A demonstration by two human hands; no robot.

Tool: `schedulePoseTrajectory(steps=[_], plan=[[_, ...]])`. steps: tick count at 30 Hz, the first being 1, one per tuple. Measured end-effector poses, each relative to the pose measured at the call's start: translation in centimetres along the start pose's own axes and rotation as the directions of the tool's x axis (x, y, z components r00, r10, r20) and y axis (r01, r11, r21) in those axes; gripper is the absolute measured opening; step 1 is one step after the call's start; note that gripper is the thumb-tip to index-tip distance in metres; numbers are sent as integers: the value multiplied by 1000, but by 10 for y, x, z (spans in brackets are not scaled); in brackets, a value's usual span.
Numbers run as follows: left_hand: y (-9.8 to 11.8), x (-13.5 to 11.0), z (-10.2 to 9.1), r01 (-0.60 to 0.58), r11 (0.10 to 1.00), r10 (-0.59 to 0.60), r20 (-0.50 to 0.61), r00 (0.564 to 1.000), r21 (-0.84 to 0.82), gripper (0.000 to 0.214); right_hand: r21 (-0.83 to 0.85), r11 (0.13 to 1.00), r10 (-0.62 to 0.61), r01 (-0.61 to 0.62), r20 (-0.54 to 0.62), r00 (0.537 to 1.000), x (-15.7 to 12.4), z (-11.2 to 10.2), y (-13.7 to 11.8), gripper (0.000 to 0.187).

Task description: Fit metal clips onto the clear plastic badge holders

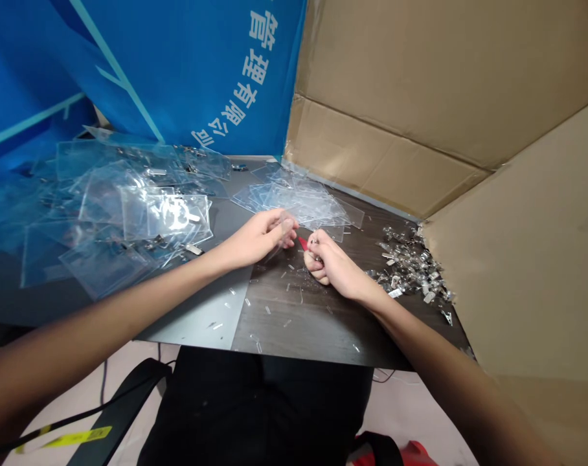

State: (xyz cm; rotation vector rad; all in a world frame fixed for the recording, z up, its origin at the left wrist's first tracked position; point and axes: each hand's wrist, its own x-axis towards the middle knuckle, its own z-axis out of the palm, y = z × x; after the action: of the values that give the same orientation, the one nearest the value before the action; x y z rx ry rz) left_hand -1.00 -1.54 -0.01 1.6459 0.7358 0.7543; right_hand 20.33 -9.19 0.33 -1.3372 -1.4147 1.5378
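My left hand [262, 234] is closed, its fingers pinching the edge of a clear plastic badge sleeve [279, 243] over the dark table [294, 317]. My right hand [326, 262] is closed in a loose fist just to the right, holding a small tool with a red tip [302, 243] that points at the sleeve. The two hands almost touch. A stack of clear sleeves [298, 200] lies just behind them. A heap of small metal clips [410, 265] lies to the right of my right hand.
A big pile of clear sleeves with clips [124, 220] covers the table's left side. Small plastic scraps [269, 309] dot the table near its front edge. Cardboard walls [420, 103] rise behind and on the right, a blue banner [177, 71] at back left.
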Motion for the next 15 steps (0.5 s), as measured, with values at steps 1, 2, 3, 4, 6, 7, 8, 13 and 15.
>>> schedulePoseTrajectory(steps=[1,2,3,4,6,7,8,13,15], plan=[[1,0,1,29,999,-29,-11,1000,-18,50,8,1000,-12,13,-9,1000,-1,1,-1,21],[2,0,2,56,998,-57,-20,998,-40,44,7,999,-41,41,-19,999,-2,2,-2,22],[4,-1,2,78,995,-80,-24,997,-66,38,-4,997,-82,82,-28,996,-3,3,-2,24],[6,-1,3,91,991,-94,-25,995,-96,32,-26,991,-133,132,-30,991,-3,3,-2,26],[9,-2,3,94,983,-99,-26,995,-158,26,-86,966,-246,244,-15,969,-3,3,-2,30],[10,-3,4,88,979,-94,-26,995,-182,27,-115,949,-295,293,-2,955,-2,3,-2,31],[11,-3,4,81,976,-87,-22,996,-200,30,-138,933,-333,332,13,943,-1,3,-2,33],[10,-4,2,82,978,-84,-5,996,-192,34,-120,917,-375,381,72,924,0,2,-4,42],[11,-4,1,87,984,-91,-15,996,-155,35,-118,915,-380,386,73,922,-1,1,-5,41]])
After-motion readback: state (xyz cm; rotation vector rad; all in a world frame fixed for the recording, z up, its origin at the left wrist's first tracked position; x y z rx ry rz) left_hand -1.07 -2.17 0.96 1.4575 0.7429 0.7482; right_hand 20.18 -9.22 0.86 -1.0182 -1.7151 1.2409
